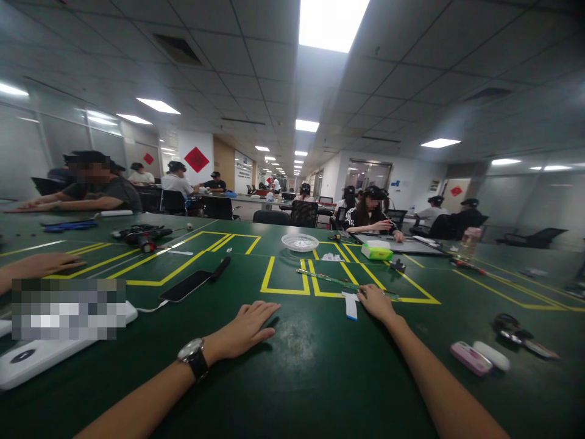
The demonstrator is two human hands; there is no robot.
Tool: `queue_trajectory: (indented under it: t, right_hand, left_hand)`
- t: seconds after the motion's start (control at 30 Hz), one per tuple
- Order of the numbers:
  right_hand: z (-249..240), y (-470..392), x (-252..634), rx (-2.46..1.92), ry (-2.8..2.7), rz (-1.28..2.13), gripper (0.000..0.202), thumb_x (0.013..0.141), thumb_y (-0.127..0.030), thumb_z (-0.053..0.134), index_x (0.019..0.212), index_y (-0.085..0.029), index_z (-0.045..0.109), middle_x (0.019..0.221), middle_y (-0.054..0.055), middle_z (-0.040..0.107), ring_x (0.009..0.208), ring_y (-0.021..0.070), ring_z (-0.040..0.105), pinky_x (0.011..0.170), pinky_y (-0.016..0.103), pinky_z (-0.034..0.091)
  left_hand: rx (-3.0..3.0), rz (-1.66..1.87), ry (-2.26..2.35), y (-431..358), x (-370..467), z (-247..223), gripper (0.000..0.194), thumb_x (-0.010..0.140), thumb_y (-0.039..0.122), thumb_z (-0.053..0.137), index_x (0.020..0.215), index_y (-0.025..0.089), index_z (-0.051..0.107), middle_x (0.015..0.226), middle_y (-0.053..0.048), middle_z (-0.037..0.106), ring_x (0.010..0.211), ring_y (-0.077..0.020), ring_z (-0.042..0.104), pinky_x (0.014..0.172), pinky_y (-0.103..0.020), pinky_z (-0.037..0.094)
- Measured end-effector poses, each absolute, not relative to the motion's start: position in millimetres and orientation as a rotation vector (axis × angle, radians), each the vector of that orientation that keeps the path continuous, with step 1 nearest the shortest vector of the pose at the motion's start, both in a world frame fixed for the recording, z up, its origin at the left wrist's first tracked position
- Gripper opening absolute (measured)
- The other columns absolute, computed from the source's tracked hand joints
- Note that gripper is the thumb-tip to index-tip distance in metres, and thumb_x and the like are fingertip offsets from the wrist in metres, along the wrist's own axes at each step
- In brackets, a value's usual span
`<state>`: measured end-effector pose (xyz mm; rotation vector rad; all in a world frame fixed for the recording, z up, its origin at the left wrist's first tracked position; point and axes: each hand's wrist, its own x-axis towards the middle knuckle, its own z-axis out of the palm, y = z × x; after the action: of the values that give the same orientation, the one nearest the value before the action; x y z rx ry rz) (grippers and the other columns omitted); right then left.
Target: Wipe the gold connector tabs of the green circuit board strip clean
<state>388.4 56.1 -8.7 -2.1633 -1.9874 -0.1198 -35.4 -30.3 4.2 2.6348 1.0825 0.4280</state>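
My left hand lies palm down on the dark green table, fingers stretched out and holding nothing. A watch is on that wrist. My right hand has its fingers curled onto a long, thin green circuit board strip, which lies slanting away to the left. Part of the strip is hidden by the hand. Just left of these fingers, a white flat ribbon cable with a blue end hangs toward me from the strip.
Yellow tape outlines areas on the table. Beyond the strip stand a white basket and a green-yellow box. A phone with a cable lies left; a pink case lies right. Another person's hand rests at far left.
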Motion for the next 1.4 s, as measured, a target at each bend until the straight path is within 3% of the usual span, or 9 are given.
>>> queue_trajectory:
  t: [0.27, 0.63, 0.8, 1.0, 1.1, 1.23, 1.4]
  right_hand:
    - [-9.4, 60.3, 392.6, -2.145, -2.021, -0.039, 0.043, 0.089, -0.037, 0.041, 0.125, -0.020, 0.057, 0.133, 0.011, 0.050, 0.120, 0.0241, 0.047, 0.094, 0.035, 0.038]
    - [-3.4, 52.8, 384.7, -2.140, -1.959, -0.050, 0.045, 0.087, -0.041, 0.037, 0.117, -0.018, 0.062, 0.130, 0.013, 0.053, 0.115, 0.0279, 0.051, 0.094, 0.045, 0.036]
    - [3.9, 49.1, 371.5, -2.075, -2.012, -0.096, 0.043, 0.089, -0.039, 0.033, 0.110, -0.018, 0.065, 0.124, 0.014, 0.057, 0.112, 0.0297, 0.052, 0.098, 0.057, 0.025]
    - [12.1, 39.2, 325.9, -1.755, -2.289, -0.131, 0.032, 0.088, -0.032, 0.039, 0.098, -0.021, 0.068, 0.114, 0.009, 0.064, 0.114, 0.0255, 0.051, 0.106, 0.054, 0.012]
    - [11.9, 25.8, 290.5, -1.442, -2.440, -0.065, 0.028, 0.086, -0.028, 0.044, 0.103, -0.020, 0.064, 0.115, 0.009, 0.064, 0.114, 0.0245, 0.052, 0.106, 0.051, 0.015]
    - [12.8, -2.9, 242.3, -1.010, -2.567, 0.142, 0.029, 0.082, -0.023, 0.051, 0.110, -0.018, 0.060, 0.122, 0.010, 0.060, 0.115, 0.0224, 0.051, 0.103, 0.041, 0.031]
    - [16.8, -38.3, 204.4, -0.594, -2.659, 0.367, 0.034, 0.078, -0.014, 0.053, 0.111, -0.018, 0.059, 0.118, 0.008, 0.062, 0.111, 0.0188, 0.055, 0.100, 0.033, 0.037]
  left_hand:
    - [2.648, 0.403, 1.096, -31.9, -35.3, 6.3, 0.052, 0.098, 0.051, 0.032, 0.145, 0.034, 0.020, 0.146, -0.003, 0.034, 0.128, -0.0247, 0.033, 0.102, -0.042, 0.027]
    - [2.662, 0.402, 1.095, -32.3, -35.0, 5.6, 0.051, 0.099, 0.049, 0.032, 0.146, 0.034, 0.019, 0.146, -0.004, 0.035, 0.128, -0.0245, 0.034, 0.102, -0.041, 0.027]
    - [2.706, 0.423, 1.098, -32.3, -33.5, 12.2, 0.050, 0.099, 0.047, 0.034, 0.145, 0.034, 0.021, 0.145, -0.003, 0.036, 0.128, -0.0241, 0.034, 0.102, -0.041, 0.028]
    - [2.810, 0.716, 1.204, -27.4, -37.6, 28.9, 0.046, 0.099, 0.042, 0.036, 0.143, 0.030, 0.030, 0.143, -0.004, 0.039, 0.128, -0.0245, 0.034, 0.103, -0.040, 0.028]
    - [2.814, 0.791, 1.228, -26.2, -41.4, 31.0, 0.042, 0.098, 0.038, 0.039, 0.139, 0.028, 0.036, 0.138, -0.005, 0.045, 0.125, -0.0238, 0.037, 0.103, -0.041, 0.029]
    - [2.777, 0.784, 1.213, -28.7, -38.8, 27.8, 0.040, 0.097, 0.033, 0.043, 0.136, 0.027, 0.040, 0.135, -0.005, 0.048, 0.122, -0.0234, 0.042, 0.102, -0.040, 0.031]
    - [2.761, 0.638, 1.076, -34.7, -31.5, 21.8, 0.049, 0.094, 0.040, 0.048, 0.140, 0.030, 0.035, 0.140, -0.005, 0.044, 0.127, -0.0246, 0.039, 0.104, -0.041, 0.029]
